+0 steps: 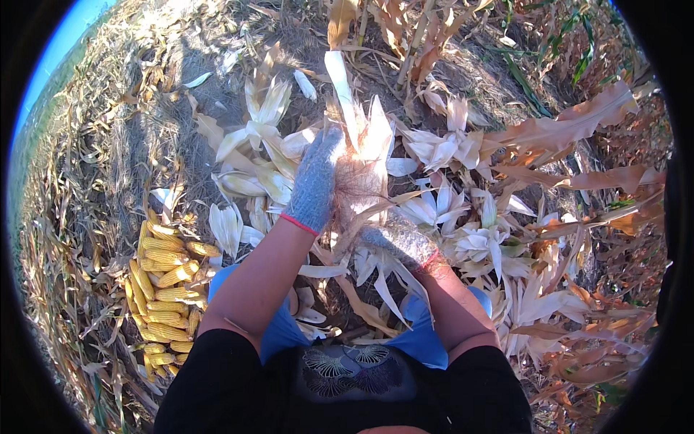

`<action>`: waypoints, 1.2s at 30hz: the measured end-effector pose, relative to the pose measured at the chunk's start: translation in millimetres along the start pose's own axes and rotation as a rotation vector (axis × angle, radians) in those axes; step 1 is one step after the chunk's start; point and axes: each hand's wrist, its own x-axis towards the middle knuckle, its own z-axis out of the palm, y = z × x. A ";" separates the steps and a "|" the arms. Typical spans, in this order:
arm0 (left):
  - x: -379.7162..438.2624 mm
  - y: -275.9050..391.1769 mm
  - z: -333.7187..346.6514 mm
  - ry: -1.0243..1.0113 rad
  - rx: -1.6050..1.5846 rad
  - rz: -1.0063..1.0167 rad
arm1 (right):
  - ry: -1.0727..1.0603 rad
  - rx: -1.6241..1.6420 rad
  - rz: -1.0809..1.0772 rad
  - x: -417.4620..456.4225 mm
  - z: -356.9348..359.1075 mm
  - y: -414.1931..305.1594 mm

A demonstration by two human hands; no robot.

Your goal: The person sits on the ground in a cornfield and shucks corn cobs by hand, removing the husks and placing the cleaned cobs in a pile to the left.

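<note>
My left hand [317, 182], in a grey knitted glove with a red cuff, grips the left side of a bundle of pale dry corn husk [368, 179] with brown silk. Lower and to the right, my right hand [398, 241], in a matching glove, holds the bundle's lower end, where leaf strips hang down. Husk leaves hide the fingers of both hands in part. Whether an ear is inside the husk cannot be seen. Opened husks [249, 163] lie left of my left hand, and more husks [434, 203] spread to the right of the bundle.
A pile of husked yellow corn ears [165, 293] lies on the ground at the left. Dry corn stalks [415, 46] stand at the top, and brown leaves [569, 122] reach in from the right. Loose husks [537, 304] cover the ground at the lower right.
</note>
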 end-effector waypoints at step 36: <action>8.1 39.4 -13.7 0.043 0.414 0.286 | 0.464 -0.970 -0.581 -12.0 -26.2 4.1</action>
